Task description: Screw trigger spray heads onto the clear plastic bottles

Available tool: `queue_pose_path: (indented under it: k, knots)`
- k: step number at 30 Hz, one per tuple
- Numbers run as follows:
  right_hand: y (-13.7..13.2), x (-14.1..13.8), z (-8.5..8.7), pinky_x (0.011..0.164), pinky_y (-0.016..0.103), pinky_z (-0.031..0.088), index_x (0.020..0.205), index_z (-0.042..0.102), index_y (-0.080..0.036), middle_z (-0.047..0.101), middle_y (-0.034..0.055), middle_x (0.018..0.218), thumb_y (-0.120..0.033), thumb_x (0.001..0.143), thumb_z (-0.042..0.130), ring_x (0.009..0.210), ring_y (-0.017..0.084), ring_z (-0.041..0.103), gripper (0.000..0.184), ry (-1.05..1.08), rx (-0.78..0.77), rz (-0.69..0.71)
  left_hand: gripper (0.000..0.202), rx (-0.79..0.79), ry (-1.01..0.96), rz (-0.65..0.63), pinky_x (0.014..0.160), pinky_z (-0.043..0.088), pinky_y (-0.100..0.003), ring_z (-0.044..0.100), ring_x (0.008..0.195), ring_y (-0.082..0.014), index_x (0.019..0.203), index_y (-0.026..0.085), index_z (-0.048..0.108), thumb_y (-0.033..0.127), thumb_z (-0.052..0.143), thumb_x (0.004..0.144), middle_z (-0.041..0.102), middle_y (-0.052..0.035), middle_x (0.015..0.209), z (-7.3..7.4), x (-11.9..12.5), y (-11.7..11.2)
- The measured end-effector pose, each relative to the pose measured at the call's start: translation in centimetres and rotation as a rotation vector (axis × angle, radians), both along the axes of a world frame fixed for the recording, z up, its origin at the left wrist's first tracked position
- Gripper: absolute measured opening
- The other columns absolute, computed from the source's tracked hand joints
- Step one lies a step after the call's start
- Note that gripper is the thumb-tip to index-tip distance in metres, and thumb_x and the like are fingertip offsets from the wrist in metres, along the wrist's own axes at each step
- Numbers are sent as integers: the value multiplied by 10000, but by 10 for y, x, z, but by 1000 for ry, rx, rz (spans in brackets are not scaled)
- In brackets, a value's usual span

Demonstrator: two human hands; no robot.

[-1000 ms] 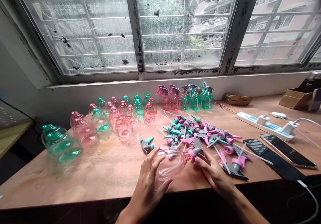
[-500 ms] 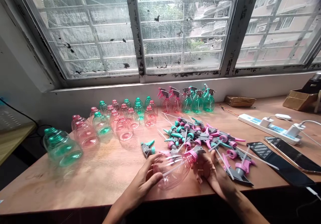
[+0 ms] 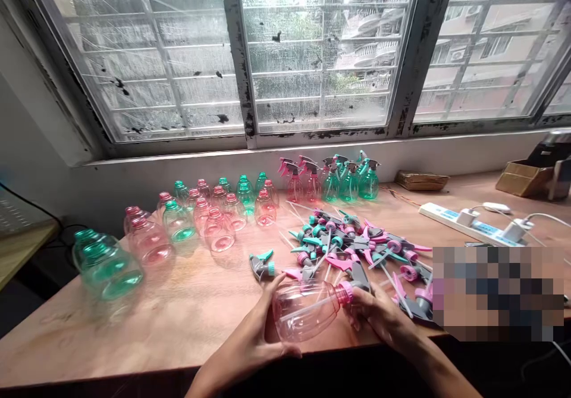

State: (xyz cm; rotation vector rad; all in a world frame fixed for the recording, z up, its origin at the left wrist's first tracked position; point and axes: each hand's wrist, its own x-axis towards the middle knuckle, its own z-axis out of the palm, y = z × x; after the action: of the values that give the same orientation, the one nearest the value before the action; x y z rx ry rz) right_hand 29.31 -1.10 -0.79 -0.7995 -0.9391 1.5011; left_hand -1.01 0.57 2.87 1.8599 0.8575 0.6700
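A clear pink spray bottle (image 3: 303, 317) lies tilted on its side above the table's front edge, its neck pointing right. Round its base curls my left hand (image 3: 267, 326), thumb below and fingers above. At the neck, my right hand (image 3: 372, 312) is closed about the pink collar of a grey trigger sprayer head (image 3: 358, 276). The head's white tube runs inside the bottle. Just behind lies a heap of loose sprayer heads (image 3: 339, 237) in pink, teal and grey. One teal and grey sprayer head (image 3: 262, 265) lies apart, left of the heap.
Several headless pink and green bottles (image 3: 220, 231) stand at the left. Bottles with sprayer heads (image 3: 349, 184) stand by the wall. A power strip (image 3: 470, 224) with plugs, a flat brown packet (image 3: 422, 180) and a cardboard box (image 3: 524, 178) are at the right. A blurred patch covers the right front.
My right hand has closed about the sprayer head's collar at the bottle neck. The bottle has turned closer to level, and my left hand's grip has shifted around its base.
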Motion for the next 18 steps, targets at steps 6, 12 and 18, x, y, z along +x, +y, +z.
queue_pose_path:
  k: [6,12,18]
  knots:
    - [-2,-3,7,491,236,427,983,685,-179,690,-22,579,-567,746,961,488,137,559,532,-116,55,-13,1105,-33,-3,2,1357,99,-559,194,1652,-399,1697,325,257,228,888,795,283,-73,1784,5,1,1]
    - [-5,-2,7,544,256,432,1095,699,-173,722,-15,606,-527,785,946,514,141,579,532,-149,76,-30,1077,-51,-30,-19,1361,123,-508,224,1650,-365,1679,306,292,225,892,788,300,-78,1776,8,1,4]
    - [-6,-5,6,561,286,451,980,674,-191,704,-26,602,-560,776,942,529,157,601,499,-184,64,-70,1133,-2,61,6,1367,71,-502,47,1686,-341,1721,310,158,297,875,844,169,-74,1820,1,-5,6]
